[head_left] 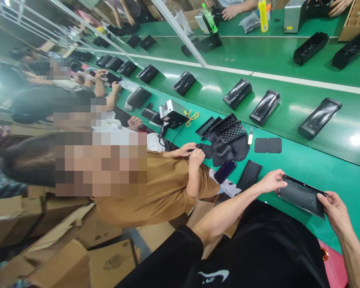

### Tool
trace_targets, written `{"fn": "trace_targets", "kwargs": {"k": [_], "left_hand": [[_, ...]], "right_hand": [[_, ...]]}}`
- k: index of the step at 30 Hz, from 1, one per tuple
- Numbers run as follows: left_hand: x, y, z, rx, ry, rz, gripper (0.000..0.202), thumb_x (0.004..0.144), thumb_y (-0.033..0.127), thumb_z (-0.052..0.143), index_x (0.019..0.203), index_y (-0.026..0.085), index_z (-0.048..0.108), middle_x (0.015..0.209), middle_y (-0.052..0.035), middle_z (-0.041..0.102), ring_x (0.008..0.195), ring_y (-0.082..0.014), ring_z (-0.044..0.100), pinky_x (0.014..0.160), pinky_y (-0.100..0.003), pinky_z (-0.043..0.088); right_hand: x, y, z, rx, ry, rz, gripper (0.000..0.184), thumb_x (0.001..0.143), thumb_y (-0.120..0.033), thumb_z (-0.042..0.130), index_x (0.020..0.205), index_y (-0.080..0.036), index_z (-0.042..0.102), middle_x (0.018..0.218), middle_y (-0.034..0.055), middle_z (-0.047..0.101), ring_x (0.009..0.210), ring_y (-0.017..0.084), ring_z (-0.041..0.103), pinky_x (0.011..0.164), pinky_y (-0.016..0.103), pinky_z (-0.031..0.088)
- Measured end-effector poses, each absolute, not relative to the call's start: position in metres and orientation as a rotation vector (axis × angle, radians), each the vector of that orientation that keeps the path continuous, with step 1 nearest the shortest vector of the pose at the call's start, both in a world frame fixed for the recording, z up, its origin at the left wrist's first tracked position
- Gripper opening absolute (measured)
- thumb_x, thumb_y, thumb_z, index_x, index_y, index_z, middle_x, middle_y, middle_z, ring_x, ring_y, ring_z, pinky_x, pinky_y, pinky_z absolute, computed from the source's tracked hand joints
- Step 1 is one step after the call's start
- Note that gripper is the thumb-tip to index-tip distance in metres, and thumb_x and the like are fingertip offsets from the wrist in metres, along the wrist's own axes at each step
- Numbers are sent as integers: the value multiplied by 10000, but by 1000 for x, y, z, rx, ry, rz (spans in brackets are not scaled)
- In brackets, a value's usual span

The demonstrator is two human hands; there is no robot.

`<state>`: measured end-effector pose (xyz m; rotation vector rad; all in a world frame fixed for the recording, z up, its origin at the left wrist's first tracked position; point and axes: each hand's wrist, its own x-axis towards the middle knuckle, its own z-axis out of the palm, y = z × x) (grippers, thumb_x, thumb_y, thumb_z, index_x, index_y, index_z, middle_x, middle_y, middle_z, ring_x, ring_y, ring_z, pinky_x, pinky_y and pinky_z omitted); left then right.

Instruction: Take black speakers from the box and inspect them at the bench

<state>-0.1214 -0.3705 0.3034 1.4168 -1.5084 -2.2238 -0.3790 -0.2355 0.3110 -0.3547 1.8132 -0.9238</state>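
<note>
Between both hands is a black curved panel with small notches along its upper edge. My left hand pinches its left end, thumb on the face. At the right end, my right hand grips it with the thumb on top and the other fingers partly hidden behind. Left of my left hand, another black panel lies on the green bench. Farther off are a flat black sheet with notches and a pile of black perforated grilles beside dark cloth.
A conveyor carries several black speaker-like housings. A co-worker in a brown shirt sits at my left, handling dark cloth. A phone, a grey box-shaped device and a cutter lie on the bench. Cardboard boxes stand lower left.
</note>
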Motion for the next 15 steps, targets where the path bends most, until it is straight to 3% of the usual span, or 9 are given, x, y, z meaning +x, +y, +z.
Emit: {"fn": "trace_targets", "kwargs": {"k": [5,12,15], "left_hand": [[-123,-378,328,1324,-1335,-2213,536,813,604,782,1065,177,578,692,87,572,527,-83,550,528,-207,431],[-124,-380,344,1236,-1221,-2240,488,767,496,835,1033,180,576,722,80,597,574,-69,531,571,-208,422],[-123,-377,341,1238,-1203,-2232,506,759,494,834,1058,179,573,753,77,601,575,-60,517,581,-212,419]], "right_hand": [[-377,-238,334,-236,1762,-1078,728,472,-635,989,955,-248,606,695,-58,595,594,139,569,567,258,496],[-377,-239,345,-166,1795,-1128,646,560,-615,985,979,-221,691,758,-22,681,636,143,607,598,249,517],[-378,-240,350,-136,1804,-1132,624,567,-605,988,958,-222,688,742,-26,679,579,119,555,534,225,464]]}}
